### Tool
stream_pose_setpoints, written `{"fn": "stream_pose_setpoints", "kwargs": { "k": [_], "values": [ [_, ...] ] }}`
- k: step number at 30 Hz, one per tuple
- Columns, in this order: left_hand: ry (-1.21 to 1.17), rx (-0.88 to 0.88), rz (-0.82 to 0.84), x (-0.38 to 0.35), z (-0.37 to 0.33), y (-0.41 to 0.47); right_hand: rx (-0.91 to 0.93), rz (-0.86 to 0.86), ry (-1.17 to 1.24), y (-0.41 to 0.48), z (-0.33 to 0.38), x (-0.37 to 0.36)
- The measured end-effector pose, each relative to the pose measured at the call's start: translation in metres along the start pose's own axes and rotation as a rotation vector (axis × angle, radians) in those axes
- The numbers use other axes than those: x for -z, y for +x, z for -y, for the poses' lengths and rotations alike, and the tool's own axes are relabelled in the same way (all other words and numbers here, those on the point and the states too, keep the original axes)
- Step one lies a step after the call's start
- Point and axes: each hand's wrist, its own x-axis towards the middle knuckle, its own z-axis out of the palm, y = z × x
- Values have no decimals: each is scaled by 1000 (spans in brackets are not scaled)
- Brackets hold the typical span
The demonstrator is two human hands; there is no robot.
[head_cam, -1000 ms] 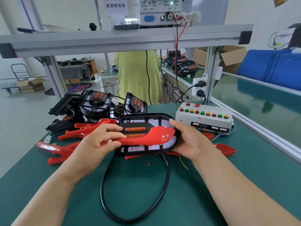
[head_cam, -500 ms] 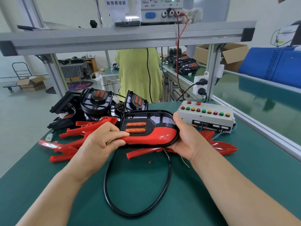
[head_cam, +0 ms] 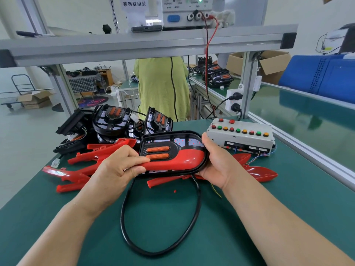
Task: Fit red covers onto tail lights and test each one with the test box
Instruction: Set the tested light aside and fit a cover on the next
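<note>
hands: 2 (left hand [head_cam: 117,168], right hand [head_cam: 219,165]); test box [head_cam: 247,139]: 1; buttons [head_cam: 238,130]: 11; held tail light [head_cam: 190,142]: 1

the cover [head_cam: 184,160] is glossy red plastic with bright highlights; the light [head_cam: 159,143] has a black plastic rim, faintly shiny. the cable [head_cam: 159,251] at 6 o'clock is smooth and black. the mat [head_cam: 249,217] is matt green. the box [head_cam: 247,140] at 3 o'clock is dull grey, the frame [head_cam: 134,48] at 12 o'clock satin metal.

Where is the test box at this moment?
In the head view, the test box sits right of centre on the green table, just beyond the right hand.
</note>
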Motion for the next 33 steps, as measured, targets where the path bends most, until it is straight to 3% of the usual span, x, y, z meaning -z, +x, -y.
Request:
{"fn": "stream_pose_setpoints", "kwargs": {
  "k": [8, 21, 33],
  "values": [
    [-10, 7, 9, -5, 6, 1, 2, 146, -43, -4, 0, -1],
    [-20, 12, 1, 4, 10, 0, -5, 13, -53, -2, 2, 0],
    [10, -14, 24, -1, 5, 0, -30, 26, 6, 0, -2, 1]
  ]
}}
